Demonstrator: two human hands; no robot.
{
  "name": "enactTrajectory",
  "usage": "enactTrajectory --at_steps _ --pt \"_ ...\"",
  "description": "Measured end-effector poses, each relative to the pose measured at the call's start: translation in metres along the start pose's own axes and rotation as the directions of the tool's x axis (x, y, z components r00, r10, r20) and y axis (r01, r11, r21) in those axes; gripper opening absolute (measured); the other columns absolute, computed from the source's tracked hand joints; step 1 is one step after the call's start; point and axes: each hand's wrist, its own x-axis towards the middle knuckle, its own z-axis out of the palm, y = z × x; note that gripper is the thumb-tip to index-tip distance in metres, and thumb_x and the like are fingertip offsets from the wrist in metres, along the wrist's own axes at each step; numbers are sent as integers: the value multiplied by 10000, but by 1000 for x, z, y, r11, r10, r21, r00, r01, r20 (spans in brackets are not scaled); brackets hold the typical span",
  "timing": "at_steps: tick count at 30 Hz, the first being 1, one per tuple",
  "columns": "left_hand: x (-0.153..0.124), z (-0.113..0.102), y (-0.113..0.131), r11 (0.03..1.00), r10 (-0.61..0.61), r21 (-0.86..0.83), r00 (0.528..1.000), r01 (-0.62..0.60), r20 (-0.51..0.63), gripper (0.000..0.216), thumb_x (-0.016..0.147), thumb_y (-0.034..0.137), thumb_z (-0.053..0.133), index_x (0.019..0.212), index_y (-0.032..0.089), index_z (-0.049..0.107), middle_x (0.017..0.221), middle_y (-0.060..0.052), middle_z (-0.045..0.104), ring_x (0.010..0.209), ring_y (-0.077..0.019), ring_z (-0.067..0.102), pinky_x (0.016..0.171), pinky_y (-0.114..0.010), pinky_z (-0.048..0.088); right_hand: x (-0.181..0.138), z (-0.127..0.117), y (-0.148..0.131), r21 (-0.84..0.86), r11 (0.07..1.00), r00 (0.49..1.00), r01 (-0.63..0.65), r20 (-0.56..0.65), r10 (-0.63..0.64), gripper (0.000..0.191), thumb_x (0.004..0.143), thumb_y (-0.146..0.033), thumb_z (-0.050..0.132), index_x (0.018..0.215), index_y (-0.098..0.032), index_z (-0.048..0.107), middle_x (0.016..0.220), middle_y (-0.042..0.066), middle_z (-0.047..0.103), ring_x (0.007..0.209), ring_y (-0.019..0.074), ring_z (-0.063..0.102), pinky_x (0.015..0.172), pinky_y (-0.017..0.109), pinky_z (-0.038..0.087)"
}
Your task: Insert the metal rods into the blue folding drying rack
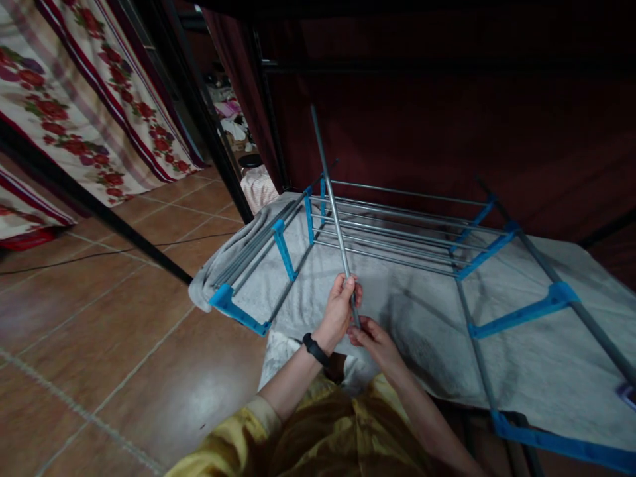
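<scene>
A grey metal tube (332, 199) rises in front of me, tilted a little to the left. My left hand (342, 305), with a black band on its wrist, is wrapped round its lower part. Just below, my right hand (371, 338) pinches the tube's bottom end between thumb and fingers. Beyond my hands lies a partly built rack frame of grey tubes and blue plastic connectors (284, 252). Several thin crossbars (392, 228) span its middle, behind the tube I hold. More blue connectors (527, 310) sit along the right side of the frame.
Under the frame is a bed with a grey blanket (397, 291). A dark red curtain (422, 146) hangs behind it. Black metal posts (218, 132) stand at the left, near a flowered curtain (89, 99). A thin cable (124, 252) crosses the tiled floor (149, 331).
</scene>
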Motion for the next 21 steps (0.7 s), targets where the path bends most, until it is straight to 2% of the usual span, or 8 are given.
enactTrajectory --at_steps 4,8,12,15,20,21 --pt "-1 5 4 1000 -16 8 999 15 30 372 847 446 767 1069 183 624 827 -7 659 743 -124 613 756 -262 469 -1 -11 2 44 999 996 -14 -89 18 579 578 -652 908 935 -219 768 808 43 749 742 189 667 713 339 569" --pt "4 1 16 994 70 79 997 -71 24 365 872 419 745 1122 169 657 915 -48 717 875 -167 671 883 -314 485 0 -37 2 36 999 984 40 -173 -33 561 583 -611 926 962 -232 761 883 56 773 826 209 684 746 342 565" --pt "13 -5 33 979 144 149 990 -141 -8 363 890 428 736 1133 169 655 944 -60 736 911 -180 690 865 -311 487 1 -75 10 45 995 958 89 -277 -73 512 598 -530 949 950 -223 739 903 47 780 773 170 677 738 310 564" --pt "19 -8 43 971 189 158 982 -182 -26 365 884 417 749 1138 180 638 936 -58 744 898 -176 694 833 -301 494 6 -109 16 159 977 940 141 -332 -81 472 602 -440 966 950 -216 739 908 23 776 771 137 686 706 259 579" --pt "19 -6 44 970 193 155 981 -187 -19 348 852 400 785 1091 189 646 931 -61 750 905 -182 695 820 -306 508 16 -160 22 445 832 829 332 -558 -33 310 632 -172 920 856 -222 712 820 -60 736 729 82 688 685 174 612" --pt "18 -5 42 972 175 158 985 -172 -7 347 838 401 797 1072 187 656 937 -64 751 909 -185 695 820 -309 509 17 -168 23 489 799 825 348 -564 -14 283 664 -129 882 869 -225 712 832 -61 738 728 81 691 685 174 622"
